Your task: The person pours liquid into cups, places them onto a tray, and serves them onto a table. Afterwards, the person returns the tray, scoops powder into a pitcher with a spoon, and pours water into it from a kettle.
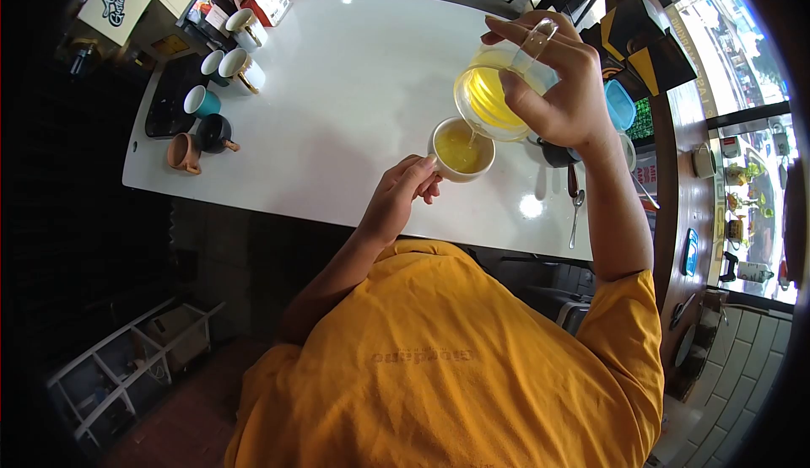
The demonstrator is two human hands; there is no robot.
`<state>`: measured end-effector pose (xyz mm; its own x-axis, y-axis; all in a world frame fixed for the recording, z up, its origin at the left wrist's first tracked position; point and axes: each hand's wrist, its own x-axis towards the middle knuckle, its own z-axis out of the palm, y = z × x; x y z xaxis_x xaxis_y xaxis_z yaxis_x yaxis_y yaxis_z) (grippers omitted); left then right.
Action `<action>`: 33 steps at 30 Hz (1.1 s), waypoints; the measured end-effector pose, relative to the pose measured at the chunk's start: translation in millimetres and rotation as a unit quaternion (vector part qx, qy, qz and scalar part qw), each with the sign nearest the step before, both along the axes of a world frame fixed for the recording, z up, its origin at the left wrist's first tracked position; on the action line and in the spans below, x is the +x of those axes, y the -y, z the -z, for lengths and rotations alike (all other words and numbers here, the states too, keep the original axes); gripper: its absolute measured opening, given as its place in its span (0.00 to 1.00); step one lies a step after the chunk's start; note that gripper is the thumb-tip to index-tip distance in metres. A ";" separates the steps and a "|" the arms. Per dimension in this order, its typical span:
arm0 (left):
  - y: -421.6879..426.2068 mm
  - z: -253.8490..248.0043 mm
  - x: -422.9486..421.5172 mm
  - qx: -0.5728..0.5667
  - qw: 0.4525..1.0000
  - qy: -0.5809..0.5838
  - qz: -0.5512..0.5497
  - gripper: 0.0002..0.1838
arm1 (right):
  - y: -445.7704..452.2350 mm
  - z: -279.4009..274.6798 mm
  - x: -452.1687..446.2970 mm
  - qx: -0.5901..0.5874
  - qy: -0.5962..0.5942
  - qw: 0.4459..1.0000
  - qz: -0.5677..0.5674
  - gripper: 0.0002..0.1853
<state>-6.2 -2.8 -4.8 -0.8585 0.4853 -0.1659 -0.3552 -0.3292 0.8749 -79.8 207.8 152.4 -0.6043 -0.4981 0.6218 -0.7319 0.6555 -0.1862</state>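
Note:
My right hand [561, 80] is closed on a clear glass pitcher [534, 42] that holds yellow liquid [489, 97]. The pitcher is tilted, its rim just above a white cup [464, 175], and a thin stream runs down into the cup. Inside the cup lies yellow-green liquid [460, 148]. My left hand [399, 196] grips the cup at its near left side, fingers closed; the cup's handle is hidden by the fingers. Part of the pitcher is covered by my right hand.
Several mugs [243, 72] line the left end of the white table [337, 105]. A spoon [577, 215] and a dark pot [555, 155] are near my right forearm. A blue container [619, 105] and black boxes [641, 42] stand at the right.

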 end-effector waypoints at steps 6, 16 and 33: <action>0.1 -1.4 1.4 0.014 1.000 -0.001 -0.002 0.19 | 0.0 -0.7 1.4 0.001 -0.001 1.000 -0.003 0.18; 3.2 -0.9 4.5 -0.030 1.000 -0.001 0.006 0.20 | 0.6 1.4 3.3 0.011 -0.007 1.000 0.003 0.18; 11.1 -8.7 9.0 -0.054 0.998 -0.009 0.011 0.21 | 9.2 1.2 8.3 0.013 -0.009 1.000 0.011 0.17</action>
